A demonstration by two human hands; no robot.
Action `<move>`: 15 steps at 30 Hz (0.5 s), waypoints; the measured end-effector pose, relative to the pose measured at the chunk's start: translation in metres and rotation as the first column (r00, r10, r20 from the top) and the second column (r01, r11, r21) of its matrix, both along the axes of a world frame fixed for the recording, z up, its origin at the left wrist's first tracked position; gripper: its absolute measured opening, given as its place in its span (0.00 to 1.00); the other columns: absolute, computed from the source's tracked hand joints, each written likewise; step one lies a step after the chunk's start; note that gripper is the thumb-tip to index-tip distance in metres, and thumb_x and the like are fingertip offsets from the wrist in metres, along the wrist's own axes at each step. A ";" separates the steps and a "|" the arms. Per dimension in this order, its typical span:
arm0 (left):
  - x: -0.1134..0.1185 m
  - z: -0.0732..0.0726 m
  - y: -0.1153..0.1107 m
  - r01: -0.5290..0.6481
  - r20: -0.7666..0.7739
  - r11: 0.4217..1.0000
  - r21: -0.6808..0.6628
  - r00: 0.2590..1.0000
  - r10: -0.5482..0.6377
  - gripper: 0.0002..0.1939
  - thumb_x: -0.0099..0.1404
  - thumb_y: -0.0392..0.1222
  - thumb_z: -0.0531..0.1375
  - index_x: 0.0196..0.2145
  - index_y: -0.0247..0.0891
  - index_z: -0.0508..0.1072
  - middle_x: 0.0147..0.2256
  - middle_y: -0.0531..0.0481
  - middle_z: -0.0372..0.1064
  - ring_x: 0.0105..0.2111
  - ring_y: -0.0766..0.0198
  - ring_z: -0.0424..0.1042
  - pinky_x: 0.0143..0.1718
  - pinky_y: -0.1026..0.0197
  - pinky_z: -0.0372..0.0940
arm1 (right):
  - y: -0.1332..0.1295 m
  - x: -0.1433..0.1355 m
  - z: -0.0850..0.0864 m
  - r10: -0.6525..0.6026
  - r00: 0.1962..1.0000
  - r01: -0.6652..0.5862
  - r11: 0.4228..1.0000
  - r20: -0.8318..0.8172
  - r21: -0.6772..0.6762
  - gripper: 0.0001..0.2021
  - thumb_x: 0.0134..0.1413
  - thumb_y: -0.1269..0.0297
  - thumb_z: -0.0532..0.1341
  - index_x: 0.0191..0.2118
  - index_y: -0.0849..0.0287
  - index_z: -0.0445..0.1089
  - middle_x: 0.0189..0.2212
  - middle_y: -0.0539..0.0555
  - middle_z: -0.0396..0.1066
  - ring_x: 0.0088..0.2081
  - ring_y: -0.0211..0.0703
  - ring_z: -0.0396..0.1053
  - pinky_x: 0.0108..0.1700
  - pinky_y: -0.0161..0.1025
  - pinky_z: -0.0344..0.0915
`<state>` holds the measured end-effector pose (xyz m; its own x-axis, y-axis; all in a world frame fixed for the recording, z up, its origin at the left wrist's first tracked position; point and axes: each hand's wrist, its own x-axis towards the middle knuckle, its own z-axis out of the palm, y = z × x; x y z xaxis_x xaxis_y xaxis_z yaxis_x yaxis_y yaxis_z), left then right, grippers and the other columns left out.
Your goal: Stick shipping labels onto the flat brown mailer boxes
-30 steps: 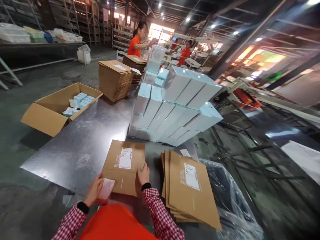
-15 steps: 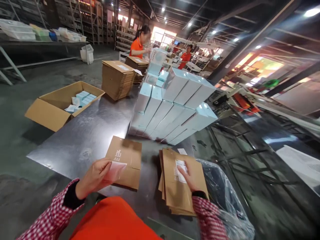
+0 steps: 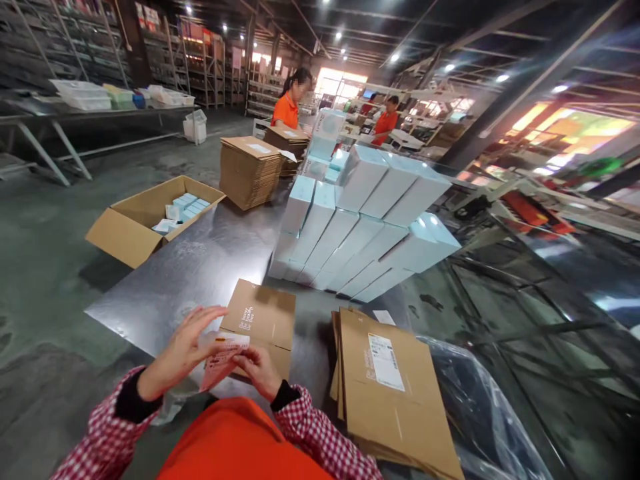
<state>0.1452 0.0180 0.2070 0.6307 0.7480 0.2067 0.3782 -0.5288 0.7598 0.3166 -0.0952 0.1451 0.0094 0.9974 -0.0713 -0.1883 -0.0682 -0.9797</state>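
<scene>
Showing the slip (image 3: pixel 217 371) above the near edge of the table (image 3: pixel 185 280), with both hands brought to it; its edge is pinched by the fingertips of the right hand (image 3: pixel 263 375); the fingers of the left hand (image 3: pixel 173 363) are spread, the thumb set against the slip, though whether it is gripped there cannot be told; print is exposed along its upper part, and two-handed handling is thus judged under way; no label is seen on the carton (image 3: pixel 265 313) just beyond; one is borne by the pile (image 3: pixel 410 407) at right.
</scene>
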 end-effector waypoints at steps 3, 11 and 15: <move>0.014 -0.016 -0.019 0.067 0.010 0.973 -0.220 0.998 -0.066 0.21 0.58 0.49 0.61 0.49 0.40 0.69 0.47 0.46 0.73 0.47 0.56 0.72 0.51 0.56 0.66 | 0.003 0.000 -0.010 0.009 1.000 -0.009 1.000 0.009 -0.022 0.16 0.52 0.49 0.62 0.39 0.56 0.76 0.38 0.51 0.76 0.42 0.46 0.72 0.49 0.46 0.67; 0.029 -0.032 -0.032 -0.023 0.030 0.874 -0.485 0.999 0.043 0.16 0.63 0.48 0.55 0.47 0.40 0.62 0.38 0.47 0.77 0.40 0.58 0.76 0.42 0.58 0.68 | 0.014 0.023 -0.027 -0.202 0.946 0.198 0.979 0.254 0.042 0.18 0.47 0.50 0.66 0.39 0.57 0.75 0.39 0.56 0.72 0.41 0.46 0.68 0.45 0.43 0.66; 0.035 -0.049 -0.034 -0.104 -0.032 0.872 -0.479 0.994 0.100 0.21 0.64 0.50 0.53 0.52 0.39 0.59 0.37 0.46 0.77 0.40 0.57 0.76 0.44 0.57 0.66 | 0.019 0.024 -0.034 -0.217 0.930 0.221 0.975 0.297 0.022 0.16 0.52 0.50 0.62 0.28 0.59 0.74 0.26 0.52 0.70 0.32 0.42 0.66 0.37 0.39 0.64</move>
